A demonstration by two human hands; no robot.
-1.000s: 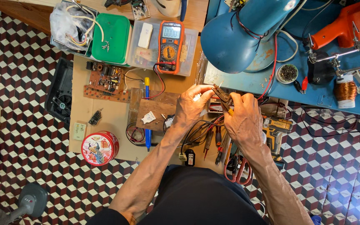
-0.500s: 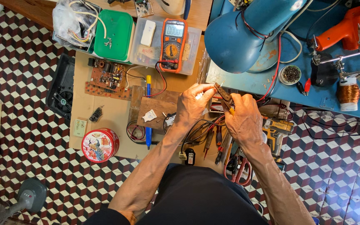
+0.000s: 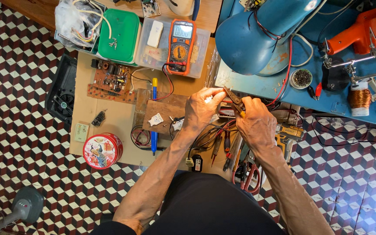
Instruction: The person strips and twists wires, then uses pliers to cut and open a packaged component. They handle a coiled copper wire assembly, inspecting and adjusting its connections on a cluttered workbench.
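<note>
Where cardboard (image 3: 122,114) covers bench: checkered floor (image 3: 27,143) w/ cubes.

Glossy blue metal lamp (image 3: 262,37), matt cardboard mat (image 3: 114,117), perhaps worn.

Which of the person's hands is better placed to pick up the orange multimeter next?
Left, probably. The left hand lies nearer the orange multimeter and pinches only a small white piece. The right hand grips the yellow-handled pliers and sits farther over, toward the blue desk lamp.
</note>
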